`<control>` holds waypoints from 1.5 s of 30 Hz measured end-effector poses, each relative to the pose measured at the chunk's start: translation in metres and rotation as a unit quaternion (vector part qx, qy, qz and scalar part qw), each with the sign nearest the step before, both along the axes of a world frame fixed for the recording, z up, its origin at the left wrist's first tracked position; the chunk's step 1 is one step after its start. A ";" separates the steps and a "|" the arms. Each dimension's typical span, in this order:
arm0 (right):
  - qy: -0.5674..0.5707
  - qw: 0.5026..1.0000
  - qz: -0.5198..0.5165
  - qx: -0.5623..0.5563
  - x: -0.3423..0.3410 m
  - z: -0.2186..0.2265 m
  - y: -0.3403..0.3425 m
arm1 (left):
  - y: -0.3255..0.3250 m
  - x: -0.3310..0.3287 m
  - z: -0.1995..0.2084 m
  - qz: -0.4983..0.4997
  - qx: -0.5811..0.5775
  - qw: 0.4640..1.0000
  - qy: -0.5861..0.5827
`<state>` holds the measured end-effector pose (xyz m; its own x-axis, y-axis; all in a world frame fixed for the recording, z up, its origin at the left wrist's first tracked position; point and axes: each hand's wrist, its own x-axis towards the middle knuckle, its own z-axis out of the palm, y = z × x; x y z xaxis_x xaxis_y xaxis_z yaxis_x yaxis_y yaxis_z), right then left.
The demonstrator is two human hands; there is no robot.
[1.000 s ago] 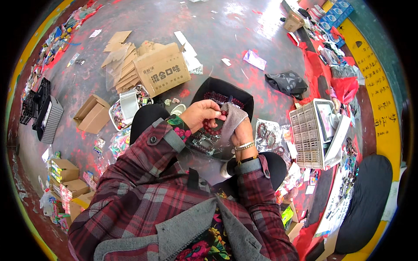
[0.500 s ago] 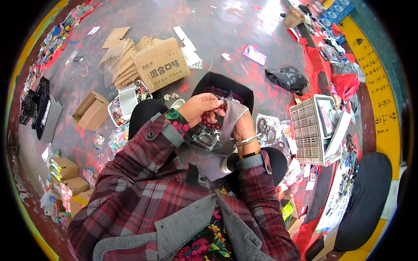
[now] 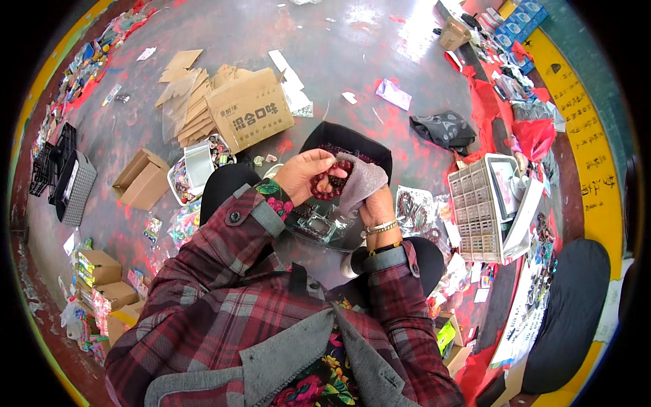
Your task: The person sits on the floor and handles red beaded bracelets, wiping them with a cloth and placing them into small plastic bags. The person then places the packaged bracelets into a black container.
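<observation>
Dark red beads on a string hang in a loop from the bent fingers of my left hand. My right hand, with bracelets at the wrist, grips a greyish-pink cloth that lies against the right side of the beads. The cloth hides most of the right fingers. Both hands are over a black open box. More dark red beads show inside it, behind the hands, and clear plastic packets lie in its near part.
Flattened cardboard and a brown carton lie ahead to the left, near a white basket of small goods. To the right stand a pale plastic crate and bagged beads. A dark bag rests on the floor beyond.
The cloth has spread out wider over the right side of the beads. More of the bead loop now shows below my left fingers, and my right hand has shifted slightly.
</observation>
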<state>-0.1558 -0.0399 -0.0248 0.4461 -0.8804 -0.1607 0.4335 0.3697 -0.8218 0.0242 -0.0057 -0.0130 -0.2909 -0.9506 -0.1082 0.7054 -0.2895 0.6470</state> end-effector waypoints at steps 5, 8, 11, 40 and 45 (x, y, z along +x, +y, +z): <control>0.046 0.997 -0.046 -0.050 0.004 -0.003 0.006 | 0.000 -0.002 -0.003 -0.029 -0.013 0.999 -0.044; 0.051 0.997 -0.043 -0.030 0.001 -0.004 0.008 | 0.001 -0.003 -0.006 -0.047 -0.022 0.997 -0.059; 0.029 0.998 -0.048 0.039 0.002 -0.001 0.004 | 0.003 -0.007 -0.007 -0.041 -0.018 0.998 -0.054; 0.010 1.000 -0.022 0.006 0.001 -0.004 0.010 | 0.004 -0.006 -0.002 0.012 0.007 0.997 -0.078; 0.081 0.995 -0.053 0.005 0.001 -0.009 0.008 | 0.005 -0.011 -0.002 -0.057 0.017 0.986 -0.154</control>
<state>-0.1551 -0.0321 -0.0340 0.3181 -0.9192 -0.2320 0.3326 0.3374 -0.8807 0.0137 -0.0009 -0.0151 -0.3434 -0.9084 -0.2386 0.4396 -0.3800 0.8139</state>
